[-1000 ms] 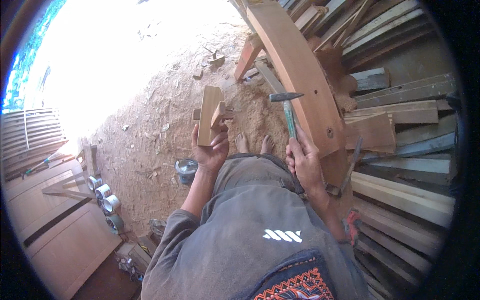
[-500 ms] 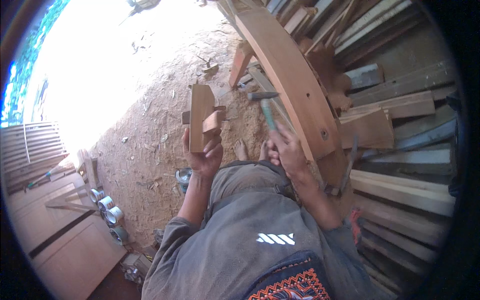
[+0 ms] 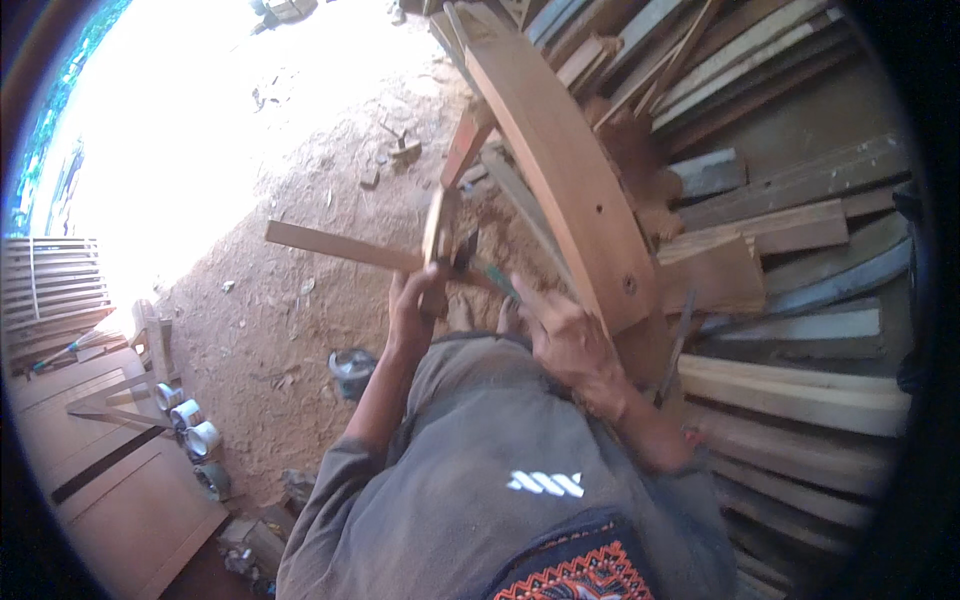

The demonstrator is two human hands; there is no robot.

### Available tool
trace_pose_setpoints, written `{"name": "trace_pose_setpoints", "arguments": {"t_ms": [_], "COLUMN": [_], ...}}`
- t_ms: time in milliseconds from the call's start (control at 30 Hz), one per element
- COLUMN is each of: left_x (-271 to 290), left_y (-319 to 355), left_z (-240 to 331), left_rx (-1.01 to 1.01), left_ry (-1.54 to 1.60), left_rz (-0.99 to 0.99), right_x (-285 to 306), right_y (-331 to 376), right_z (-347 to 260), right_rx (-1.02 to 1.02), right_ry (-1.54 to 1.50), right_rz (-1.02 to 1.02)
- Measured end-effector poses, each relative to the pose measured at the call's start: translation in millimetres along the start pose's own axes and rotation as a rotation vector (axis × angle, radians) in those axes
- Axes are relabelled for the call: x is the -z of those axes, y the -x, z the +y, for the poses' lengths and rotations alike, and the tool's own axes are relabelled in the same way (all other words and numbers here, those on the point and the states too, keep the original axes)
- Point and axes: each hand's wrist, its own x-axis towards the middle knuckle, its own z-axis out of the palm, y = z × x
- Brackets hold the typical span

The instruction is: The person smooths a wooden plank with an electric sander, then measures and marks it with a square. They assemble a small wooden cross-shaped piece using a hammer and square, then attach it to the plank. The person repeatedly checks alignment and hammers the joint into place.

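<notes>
My left hand (image 3: 410,308) is closed around a wooden marking gauge (image 3: 437,225), a block with a long flat bar (image 3: 335,246) crossing it and pointing left. In my right hand (image 3: 566,335) is a hammer (image 3: 500,279) with a green handle. Its dark head lies right beside the gauge's block; whether they touch I cannot tell. Both hands are in front of my waist, above my bare feet. To the right of the hammer lies a thick reddish plank (image 3: 555,150) with two dark holes near its close end.
The plank rests on a wooden trestle (image 3: 463,150). Stacked timber (image 3: 790,395) fills the right side. Wooden panels (image 3: 140,510) and several white cans (image 3: 186,414) are at the lower left. A clear container (image 3: 352,372) stands on the dirt floor (image 3: 290,330).
The gauge has turned, so its long bar now points left. My right hand has brought the hammer head down and leftward to the gauge. The view has shifted slightly.
</notes>
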Motion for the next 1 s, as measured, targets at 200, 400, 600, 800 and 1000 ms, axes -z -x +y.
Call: {"name": "trace_pose_setpoints", "arguments": {"t_ms": [200, 400, 600, 800, 1000], "left_x": [1.2, 12.0, 10.3, -2.7, -5.3], "left_y": [-4.9, -7.4, -14.0, -20.3, -20.2], "left_z": [-17.6, -18.6, -22.2, -19.1, -24.8], "left_rx": [0.121, 0.206, 0.183, 0.205, 0.2], "left_ry": [0.089, 0.222, 0.266, 0.305, 0.276], "left_rz": [0.04, 0.154, 0.076, 0.069, 0.096], "right_x": [-20.3, -44.3, -109.6, -97.7, -68.2], "right_y": [42.3, 103.9, 170.9, 223.0, 256.2], "right_z": [55.1, 120.0, 205.1, 247.9, 283.3], "right_rx": [-0.318, -0.857, -1.065, -1.011, -1.198], "right_ry": [-0.572, -1.123, -1.043, -0.109, 0.425], "right_rz": [0.335, 0.868, 0.763, 0.393, 0.479]}}
